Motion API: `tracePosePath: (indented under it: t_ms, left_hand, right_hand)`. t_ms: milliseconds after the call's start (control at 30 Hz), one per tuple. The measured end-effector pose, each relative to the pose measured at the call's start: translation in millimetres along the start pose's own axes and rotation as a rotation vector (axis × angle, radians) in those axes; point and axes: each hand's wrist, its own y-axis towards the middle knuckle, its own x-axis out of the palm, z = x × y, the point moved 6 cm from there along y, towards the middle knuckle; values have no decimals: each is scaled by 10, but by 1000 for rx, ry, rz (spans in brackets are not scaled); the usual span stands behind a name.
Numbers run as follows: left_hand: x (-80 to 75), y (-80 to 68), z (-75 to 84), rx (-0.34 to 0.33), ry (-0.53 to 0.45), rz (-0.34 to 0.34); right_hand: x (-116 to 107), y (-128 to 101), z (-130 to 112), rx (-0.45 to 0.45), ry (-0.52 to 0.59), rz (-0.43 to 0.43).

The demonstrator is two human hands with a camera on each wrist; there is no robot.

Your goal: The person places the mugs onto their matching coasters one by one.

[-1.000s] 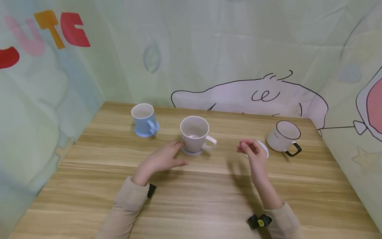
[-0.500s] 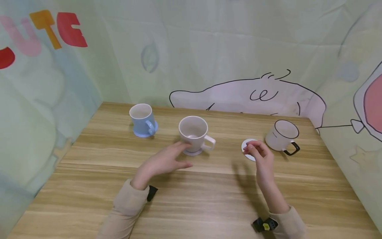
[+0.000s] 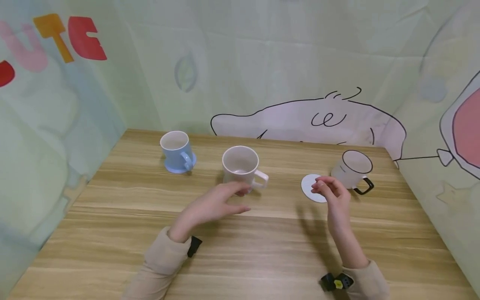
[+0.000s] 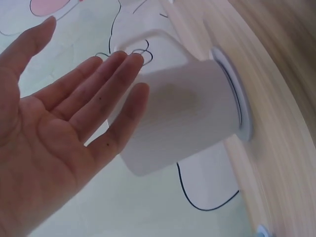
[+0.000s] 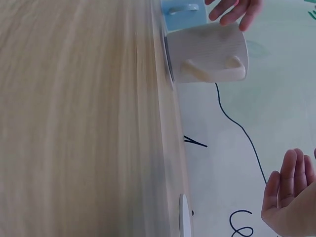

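A pale off-white mug [image 3: 240,164] stands upright on a light round coaster [image 4: 247,127] at mid-table, its handle to the right. In front of it hovers my left hand [image 3: 215,202], fingers straight and thumb spread, overlapping the mug's lower wall in the head view. The left wrist view has the palm [image 4: 49,143] facing that mug. My right hand [image 3: 337,206] is raised over the table with loosely bent fingers and nothing in them. Behind its fingertips lies a bare white round coaster [image 3: 309,189]. A white mug [image 3: 342,173] with black rim and black handle stands just beyond, partly covered by the hand.
Toward the back left, a light blue mug [image 3: 176,157] stands on a blue coaster [image 3: 173,169]. The wooden table [image 3: 262,258] ends at a printed cloth backdrop [image 3: 262,75] behind and on both sides.
My left hand has moved right, now across the front of the middle mug. My right hand has shifted right, uncovering more of the bare coaster. The mugs stay where they were.
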Motion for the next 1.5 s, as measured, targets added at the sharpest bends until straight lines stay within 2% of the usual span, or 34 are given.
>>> tracePosePath:
  t_ms: [233,700,1133,1500]
  left_hand:
    - [87,95,101,38,-16,-13]
    - [256,302,232,54,9,-17]
    - [320,450,298,78,-34,-16]
    - [389,644,366,63,-48,-26]
  right_hand:
    - [-88,22,-17,2,-29,25]
    - [-301,38,3,12,-51,115]
    - [-454,96,0,19,-53,196]
    - [-563,142,1,13,-24,230]
